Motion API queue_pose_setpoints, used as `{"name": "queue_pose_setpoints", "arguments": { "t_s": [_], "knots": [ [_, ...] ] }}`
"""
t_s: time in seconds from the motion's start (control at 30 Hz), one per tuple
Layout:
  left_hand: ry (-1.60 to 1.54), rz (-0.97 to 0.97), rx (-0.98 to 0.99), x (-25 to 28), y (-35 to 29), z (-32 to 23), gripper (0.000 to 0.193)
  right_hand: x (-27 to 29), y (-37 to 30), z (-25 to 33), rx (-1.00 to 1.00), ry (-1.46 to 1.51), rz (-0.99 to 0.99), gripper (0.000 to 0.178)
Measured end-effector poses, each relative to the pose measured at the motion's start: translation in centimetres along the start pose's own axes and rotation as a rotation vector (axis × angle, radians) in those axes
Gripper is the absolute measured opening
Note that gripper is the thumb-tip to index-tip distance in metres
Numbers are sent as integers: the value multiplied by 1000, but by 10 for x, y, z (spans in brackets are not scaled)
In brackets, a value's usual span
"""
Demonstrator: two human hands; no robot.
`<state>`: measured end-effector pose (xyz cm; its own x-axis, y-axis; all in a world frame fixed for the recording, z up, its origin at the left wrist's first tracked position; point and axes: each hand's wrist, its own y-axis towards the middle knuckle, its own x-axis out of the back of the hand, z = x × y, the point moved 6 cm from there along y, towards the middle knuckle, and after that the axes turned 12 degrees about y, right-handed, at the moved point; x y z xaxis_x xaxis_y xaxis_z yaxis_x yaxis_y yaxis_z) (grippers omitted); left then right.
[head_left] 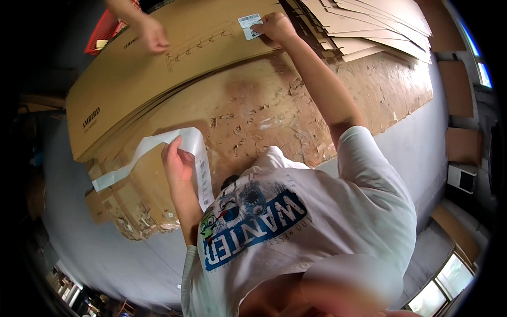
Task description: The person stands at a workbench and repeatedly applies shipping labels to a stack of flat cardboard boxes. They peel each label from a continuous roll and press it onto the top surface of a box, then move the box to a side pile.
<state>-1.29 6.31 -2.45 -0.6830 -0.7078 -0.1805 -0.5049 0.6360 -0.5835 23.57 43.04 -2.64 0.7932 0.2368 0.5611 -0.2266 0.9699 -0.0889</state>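
My right hand (pixel 277 29) is stretched out to the far side, its fingers curled at the right edge of a white printed label (pixel 250 27). That label lies against the upper face of a flat brown cardboard carton (pixel 121 87) with black line drawings. How firmly it sticks there I cannot tell. Nearer my body, my left hand (pixel 178 162) grips a long white label strip (pixel 196 142). The strip loops over the hand, one end trailing left and the other hanging down by my shirt.
Another person's hand (pixel 152 34) reaches over the carton from the far left. Flat cardboard sheets (pixel 369 26) are stacked at the far right. Behind the carton stands a red basket (pixel 103 31). The worn tabletop (pixel 253 116) has peeling, torn patches.
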Motion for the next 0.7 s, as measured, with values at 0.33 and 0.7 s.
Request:
{"name": "queue_pose_setpoints", "arguments": {
  "t_s": [0.33,0.7],
  "knots": [
    [3,-81,48,10,9,7,9,8,-28,38,-88,-372,-57,14],
    [19,-96,27,17,-21,6,10,28,-37,4,88,-193,-413,35]
  ]
}}
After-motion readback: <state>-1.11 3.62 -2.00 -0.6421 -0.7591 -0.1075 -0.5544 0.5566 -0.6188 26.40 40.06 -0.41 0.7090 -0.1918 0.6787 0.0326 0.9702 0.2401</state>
